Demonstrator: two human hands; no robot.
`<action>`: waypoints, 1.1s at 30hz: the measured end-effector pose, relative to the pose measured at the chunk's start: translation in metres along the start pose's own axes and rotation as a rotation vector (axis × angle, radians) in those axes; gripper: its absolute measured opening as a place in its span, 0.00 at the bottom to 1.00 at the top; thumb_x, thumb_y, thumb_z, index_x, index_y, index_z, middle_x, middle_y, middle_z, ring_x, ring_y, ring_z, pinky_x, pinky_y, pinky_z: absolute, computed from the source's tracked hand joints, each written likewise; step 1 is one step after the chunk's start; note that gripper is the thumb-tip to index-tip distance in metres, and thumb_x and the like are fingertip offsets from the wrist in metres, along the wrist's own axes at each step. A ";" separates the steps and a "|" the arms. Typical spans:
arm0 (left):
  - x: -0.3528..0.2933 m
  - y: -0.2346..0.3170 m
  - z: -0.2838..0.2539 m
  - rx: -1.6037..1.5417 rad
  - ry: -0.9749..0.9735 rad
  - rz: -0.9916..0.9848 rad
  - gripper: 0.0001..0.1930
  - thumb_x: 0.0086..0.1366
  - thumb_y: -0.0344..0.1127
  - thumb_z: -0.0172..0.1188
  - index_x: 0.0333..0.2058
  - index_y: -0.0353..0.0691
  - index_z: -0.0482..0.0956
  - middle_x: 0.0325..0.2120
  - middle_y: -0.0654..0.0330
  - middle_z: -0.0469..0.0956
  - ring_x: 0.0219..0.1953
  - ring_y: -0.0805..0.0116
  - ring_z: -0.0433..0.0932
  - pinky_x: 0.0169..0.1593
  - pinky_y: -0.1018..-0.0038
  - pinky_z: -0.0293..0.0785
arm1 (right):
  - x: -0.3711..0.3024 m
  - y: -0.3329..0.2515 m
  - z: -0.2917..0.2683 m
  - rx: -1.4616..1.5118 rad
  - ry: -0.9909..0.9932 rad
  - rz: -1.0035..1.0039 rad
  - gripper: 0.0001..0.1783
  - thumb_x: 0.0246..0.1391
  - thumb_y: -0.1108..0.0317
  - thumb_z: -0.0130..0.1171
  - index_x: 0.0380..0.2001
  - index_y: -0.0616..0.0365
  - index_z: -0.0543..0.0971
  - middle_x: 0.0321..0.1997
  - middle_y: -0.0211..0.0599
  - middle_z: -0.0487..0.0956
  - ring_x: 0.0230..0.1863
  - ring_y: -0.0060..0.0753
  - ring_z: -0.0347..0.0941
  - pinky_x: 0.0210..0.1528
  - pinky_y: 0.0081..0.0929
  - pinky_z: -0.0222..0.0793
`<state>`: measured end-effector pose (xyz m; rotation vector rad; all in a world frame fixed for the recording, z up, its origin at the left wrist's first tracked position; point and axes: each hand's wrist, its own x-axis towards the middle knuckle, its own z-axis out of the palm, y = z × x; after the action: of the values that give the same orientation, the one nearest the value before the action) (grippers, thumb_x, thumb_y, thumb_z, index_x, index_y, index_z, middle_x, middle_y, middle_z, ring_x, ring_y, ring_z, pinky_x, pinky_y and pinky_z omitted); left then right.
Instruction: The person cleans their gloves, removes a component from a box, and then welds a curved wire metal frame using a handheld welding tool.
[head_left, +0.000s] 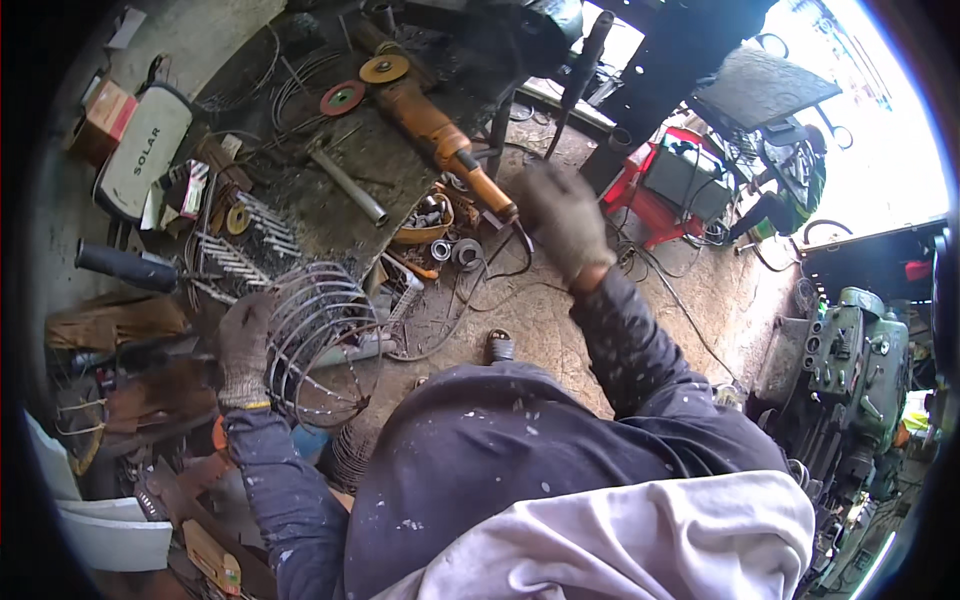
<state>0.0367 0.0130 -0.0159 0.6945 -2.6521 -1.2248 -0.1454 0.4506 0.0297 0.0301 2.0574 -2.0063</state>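
Observation:
My left hand (244,345), in a grey knitted glove, is closed on the side of a round metal wire cage (291,318). The cage has curved ribs and hangs tilted beside the bench's near edge. My right hand (568,217), gloved too, is raised right of the bench and smeared by motion, so its fingers cannot be made out. Nearest to it is the tail end of an orange angle grinder (425,122), lying on the dark bench top (400,185). The grinder's yellowish disc (384,68) is at its far end.
A red-rimmed disc (342,98) and a metal pipe tool (347,186) lie on the bench. Cables (690,315) cross the floor. A red stand (655,225) with a grey machine is at far right, near another person (800,180). A green machine (860,350) stands right.

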 end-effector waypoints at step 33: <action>-0.003 0.024 0.006 -0.289 -0.011 -0.198 0.20 0.67 0.43 0.64 0.48 0.32 0.81 0.41 0.57 0.84 0.45 0.68 0.80 0.49 0.76 0.77 | 0.232 0.029 -0.209 -0.826 0.590 -0.795 0.26 0.57 0.52 0.60 0.46 0.65 0.80 0.34 0.44 0.82 0.34 0.36 0.79 0.43 0.37 0.73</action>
<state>0.0288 0.0324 -0.0017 0.9148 -2.3867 -1.6246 -0.4003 0.6180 -0.0444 -0.4732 3.5674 -1.3319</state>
